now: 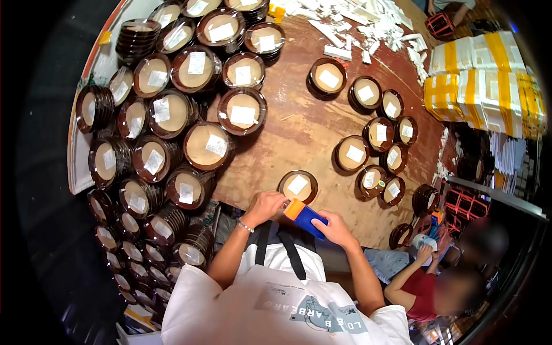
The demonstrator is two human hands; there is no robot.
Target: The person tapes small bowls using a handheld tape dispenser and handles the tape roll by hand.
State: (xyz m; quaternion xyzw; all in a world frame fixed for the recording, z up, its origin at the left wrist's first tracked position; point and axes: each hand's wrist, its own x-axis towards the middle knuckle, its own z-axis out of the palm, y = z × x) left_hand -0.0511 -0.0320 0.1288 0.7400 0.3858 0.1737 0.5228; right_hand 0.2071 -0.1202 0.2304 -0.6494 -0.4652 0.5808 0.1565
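In my right hand (335, 228) is the blue body of a blue and orange tool (307, 219), its orange end pointing up and left. My left hand (266, 207) is at that orange end, its fingers pressed together; what they hold, if anything, is too small to tell. Just beyond both hands, a dark-rimmed round stack (298, 187) with a tan centre and a white paper label lies near the table's front edge.
Many similar labelled stacks (210, 145) crowd the left side. More stacks (352, 153) stand on the right of the table (287, 123). White scraps (368, 23) lie at the back. Taped white boxes (480, 86) and a person in red (422, 293) are at the right.
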